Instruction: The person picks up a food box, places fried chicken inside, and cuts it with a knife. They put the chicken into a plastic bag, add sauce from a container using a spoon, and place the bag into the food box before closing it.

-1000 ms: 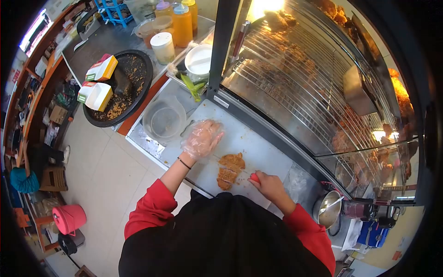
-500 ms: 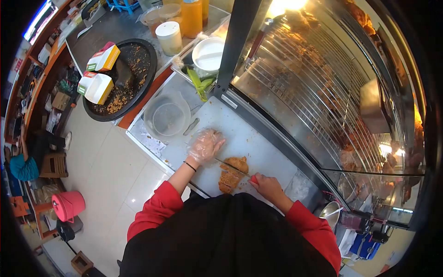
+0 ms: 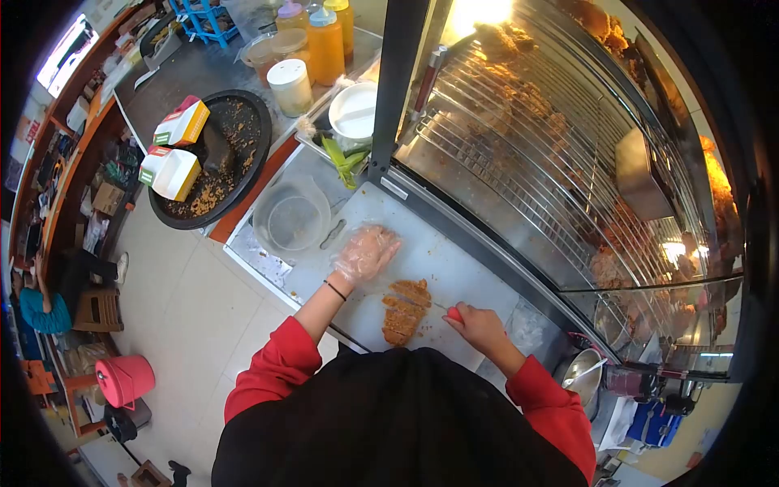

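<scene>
A breaded fried cutlet (image 3: 405, 312) lies on the white cutting board (image 3: 438, 252), near the board's front edge, already divided by cross cuts into several strips that lie close together. The right hand (image 3: 479, 326) is closed around the red handle of a knife (image 3: 454, 314); the thin blade reaches left across the upper part of the cutlet, though it is too faint to trace fully. The left hand (image 3: 367, 252), in a clear plastic glove, hovers or rests on the board just up and left of the cutlet, its fingers loosely bent and holding nothing; whether it touches the board cannot be told.

Left of the board, on the steel counter, stands a clear plastic container (image 3: 290, 217). Beyond it lie green leaves (image 3: 345, 156) beside a white bowl (image 3: 353, 109), with a white-lidded jar (image 3: 290, 84) and orange sauce bottles (image 3: 326, 40) further back. A round dark tray (image 3: 243, 162) scattered with crumbs carries 2 small cardboard boxes (image 3: 172, 172). To the right rises a glass warming cabinet (image 3: 552, 162) with wire racks and fried pieces inside.
</scene>
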`<state>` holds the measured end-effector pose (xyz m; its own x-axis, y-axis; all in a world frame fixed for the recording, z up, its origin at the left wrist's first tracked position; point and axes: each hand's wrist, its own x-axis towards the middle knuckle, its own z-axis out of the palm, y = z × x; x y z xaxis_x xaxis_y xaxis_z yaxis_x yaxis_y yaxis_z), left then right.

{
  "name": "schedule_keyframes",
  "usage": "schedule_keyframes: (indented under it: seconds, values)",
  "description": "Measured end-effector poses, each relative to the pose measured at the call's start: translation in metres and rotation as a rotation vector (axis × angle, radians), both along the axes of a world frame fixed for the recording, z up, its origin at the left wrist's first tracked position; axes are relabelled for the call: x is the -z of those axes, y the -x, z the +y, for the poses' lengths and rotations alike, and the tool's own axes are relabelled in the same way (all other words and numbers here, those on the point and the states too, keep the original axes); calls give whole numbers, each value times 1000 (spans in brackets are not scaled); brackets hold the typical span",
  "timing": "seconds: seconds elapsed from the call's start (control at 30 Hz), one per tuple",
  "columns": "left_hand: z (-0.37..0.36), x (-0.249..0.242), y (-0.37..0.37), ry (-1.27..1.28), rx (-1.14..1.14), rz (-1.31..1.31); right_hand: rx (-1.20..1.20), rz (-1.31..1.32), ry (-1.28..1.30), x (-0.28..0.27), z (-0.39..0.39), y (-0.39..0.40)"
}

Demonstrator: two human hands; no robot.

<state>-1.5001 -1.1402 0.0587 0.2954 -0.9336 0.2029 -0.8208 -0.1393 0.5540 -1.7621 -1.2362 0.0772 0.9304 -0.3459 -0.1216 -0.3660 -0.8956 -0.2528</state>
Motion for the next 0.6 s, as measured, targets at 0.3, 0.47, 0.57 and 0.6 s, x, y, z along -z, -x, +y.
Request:
schedule_keyframes:
  seconds: [0.3, 0.47, 0.57, 0.6]
  values:
    - [1, 25, 0, -197, -14, 28, -46, 134, -145, 16, -24, -14]
    - [11, 36, 3, -132, -90, 34, -83, 150, -192, 20, -22, -20]
    - [20, 26, -8, -248, -127, 31, -103, 87, -127, 30, -17, -25]
    - [21, 20, -12, -283, -147, 38, -102, 55, -101, 35, -13, -28]
